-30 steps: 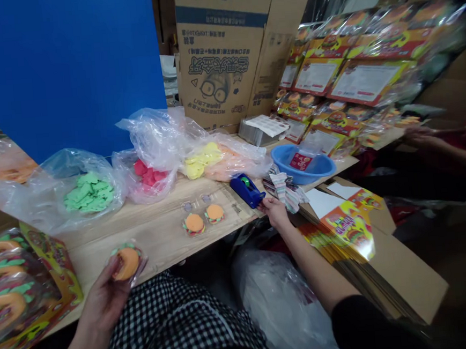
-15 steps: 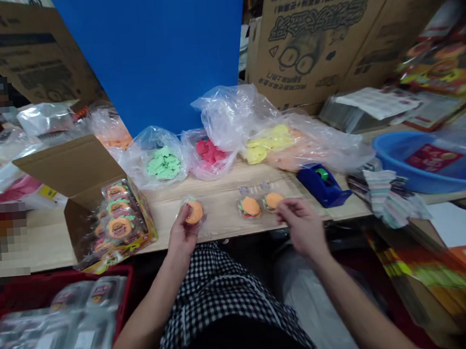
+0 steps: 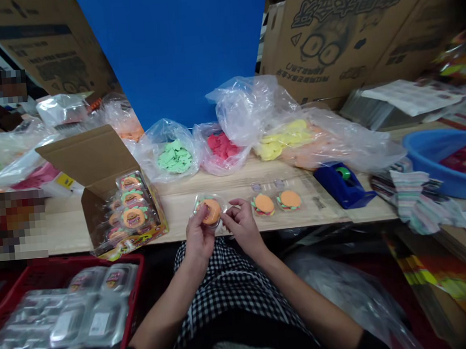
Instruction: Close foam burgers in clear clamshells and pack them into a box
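Observation:
My left hand (image 3: 199, 235) grips a toy burger in a clear plastic case (image 3: 212, 211), its orange bun facing up, just over the table's front part. At the right edge of that case are the pinched thumb and fingertips of my right hand (image 3: 243, 226); whether they hold the case's rim or something small I cannot make out. To the right lie two more burgers in clear cases, one nearer (image 3: 263, 205) and one farther right (image 3: 289, 199), their lids folded open behind them. On the left stands an open display box (image 3: 124, 204) holding several packed burgers.
Along the back lie plastic bags of green pieces (image 3: 175, 156), red pieces (image 3: 221, 146) and yellow pieces (image 3: 284, 138). A blue tape dispenser (image 3: 342, 187) and a blue basin (image 3: 450, 163) stand at right. Below left, a red crate (image 3: 139, 289) holds clear packs. A person is partly visible far left.
My right hand has moved left from the rightmost burger to the case in my left hand. The whole view has shifted, so the table's things appear farther right.

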Tool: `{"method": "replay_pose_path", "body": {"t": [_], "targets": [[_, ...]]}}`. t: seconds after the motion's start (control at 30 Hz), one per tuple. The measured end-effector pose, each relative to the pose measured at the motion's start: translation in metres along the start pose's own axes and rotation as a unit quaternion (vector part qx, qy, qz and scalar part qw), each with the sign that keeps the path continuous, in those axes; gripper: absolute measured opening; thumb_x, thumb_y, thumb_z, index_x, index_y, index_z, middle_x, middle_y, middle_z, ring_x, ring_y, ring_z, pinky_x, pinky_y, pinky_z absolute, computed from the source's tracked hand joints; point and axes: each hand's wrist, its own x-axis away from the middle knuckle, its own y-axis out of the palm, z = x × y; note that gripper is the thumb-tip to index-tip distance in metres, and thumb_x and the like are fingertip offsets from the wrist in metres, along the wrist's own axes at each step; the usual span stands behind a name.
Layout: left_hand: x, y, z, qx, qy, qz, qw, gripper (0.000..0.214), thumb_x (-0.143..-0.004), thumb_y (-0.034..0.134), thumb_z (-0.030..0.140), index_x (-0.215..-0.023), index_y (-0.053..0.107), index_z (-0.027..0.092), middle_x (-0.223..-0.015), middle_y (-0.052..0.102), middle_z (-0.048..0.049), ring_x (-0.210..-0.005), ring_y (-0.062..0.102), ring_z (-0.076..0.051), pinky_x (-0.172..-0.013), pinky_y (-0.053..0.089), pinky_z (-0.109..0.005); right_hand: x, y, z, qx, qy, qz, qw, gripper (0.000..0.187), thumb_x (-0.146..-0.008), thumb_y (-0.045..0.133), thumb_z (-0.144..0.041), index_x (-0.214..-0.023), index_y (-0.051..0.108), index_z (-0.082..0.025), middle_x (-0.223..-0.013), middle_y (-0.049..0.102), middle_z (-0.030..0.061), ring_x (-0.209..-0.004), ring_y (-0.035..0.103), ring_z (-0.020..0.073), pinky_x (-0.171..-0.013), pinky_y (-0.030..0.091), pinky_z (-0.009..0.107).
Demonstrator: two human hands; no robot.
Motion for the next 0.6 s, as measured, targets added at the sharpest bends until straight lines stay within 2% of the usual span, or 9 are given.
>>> {"method": "replay_pose_path", "body": {"t": [0.07, 0.13, 0.23, 0.3, 0.37, 0.43, 0.5, 0.6], "targets": [[-0.001, -0.001, 0.002, 0.011, -0.007, -0.004, 1.0, 0.01, -0.072, 0.06, 0.017, -0.081, 0.061, 0.013, -0.082, 0.066, -0.0028, -0.073, 0.061, -0.011, -0.069, 0.047, -0.021, 0.0, -0.001, 0.001, -0.012, 0.027, -0.007, 1.0, 0.039, -0.072, 0.058, -0.032, -0.096, 0.029, -0.023, -0.061, 0.047, -0.0074, -0.052, 0.044, 0.01, -0.047, 0.034, 0.022], [-0.002, -0.004, 0.004, 0.034, -0.019, 0.008, 0.999, 0.009, -0.074, 0.058, 0.018, -0.081, 0.06, 0.015, -0.083, 0.066, -0.0025, -0.077, 0.061, -0.014, -0.076, 0.048, -0.028, 0.002, -0.005, 0.003, 0.0, 0.036, 0.019, 0.999, 0.039, -0.072, 0.058, -0.034, -0.096, 0.03, -0.023, -0.068, 0.048, -0.005, -0.057, 0.046, 0.0111, -0.05, 0.036, 0.023], [-0.006, -0.007, 0.008, 0.068, -0.024, 0.038, 0.997, 0.007, -0.076, 0.055, 0.019, -0.081, 0.06, 0.016, -0.082, 0.066, -0.0025, -0.081, 0.062, -0.016, -0.084, 0.046, -0.037, 0.009, -0.011, 0.002, 0.085, -0.028, 0.111, 0.99, 0.025, -0.078, 0.052, -0.035, -0.092, 0.036, -0.022, -0.076, 0.043, -0.0013, -0.067, 0.045, 0.0132, -0.06, 0.038, 0.027], [-0.008, -0.009, 0.009, 0.072, -0.017, 0.046, 0.996, 0.008, -0.078, 0.054, 0.019, -0.081, 0.06, 0.016, -0.082, 0.066, -0.0021, -0.081, 0.062, -0.016, -0.085, 0.046, -0.038, 0.016, -0.012, -0.003, 0.177, -0.096, 0.135, 0.97, 0.013, -0.082, 0.046, -0.034, -0.084, 0.041, -0.022, -0.075, 0.041, 0.0, -0.07, 0.042, 0.0146, -0.065, 0.037, 0.03], [-0.009, -0.009, 0.008, 0.071, -0.007, 0.048, 0.996, 0.007, -0.078, 0.053, 0.018, -0.081, 0.06, 0.016, -0.081, 0.066, -0.0013, -0.078, 0.062, -0.015, -0.083, 0.046, -0.036, 0.02, -0.01, -0.009, 0.259, -0.149, 0.102, 0.949, 0.013, -0.084, 0.044, -0.033, -0.077, 0.044, -0.022, -0.073, 0.041, 0.0013, -0.07, 0.041, 0.0163, -0.065, 0.035, 0.031], [-0.007, -0.008, 0.006, 0.065, 0.002, 0.037, 0.997, 0.007, -0.076, 0.055, 0.018, -0.081, 0.06, 0.016, -0.08, 0.066, -0.0012, -0.075, 0.061, -0.013, -0.081, 0.047, -0.032, 0.021, -0.004, -0.015, 0.308, -0.165, 0.057, 0.935, 0.014, -0.084, 0.044, -0.033, -0.075, 0.045, -0.022, -0.072, 0.043, 0.0023, -0.069, 0.042, 0.0174, -0.064, 0.035, 0.032], [-0.004, -0.006, 0.003, 0.057, 0.005, 0.012, 0.998, 0.01, -0.073, 0.059, 0.02, -0.081, 0.061, 0.015, -0.081, 0.066, -0.0022, -0.074, 0.061, -0.013, -0.077, 0.048, -0.028, 0.019, 0.003, -0.016, 0.323, -0.145, 0.032, 0.935, 0.016, -0.084, 0.044, -0.034, -0.076, 0.046, -0.021, -0.074, 0.045, 0.0025, -0.07, 0.043, 0.0173, -0.063, 0.035, 0.031], [0.003, -0.004, -0.001, 0.057, -0.005, -0.028, 0.998, 0.017, -0.069, 0.064, 0.024, -0.082, 0.062, 0.013, -0.083, 0.066, -0.0039, -0.075, 0.061, -0.014, -0.073, 0.048, -0.024, 0.015, 0.01, -0.012, 0.286, -0.101, 0.015, 0.953, 0.018, -0.085, 0.042, -0.036, -0.078, 0.046, -0.02, -0.076, 0.046, 0.0013, -0.071, 0.045, 0.0155, -0.064, 0.037, 0.029]]}}
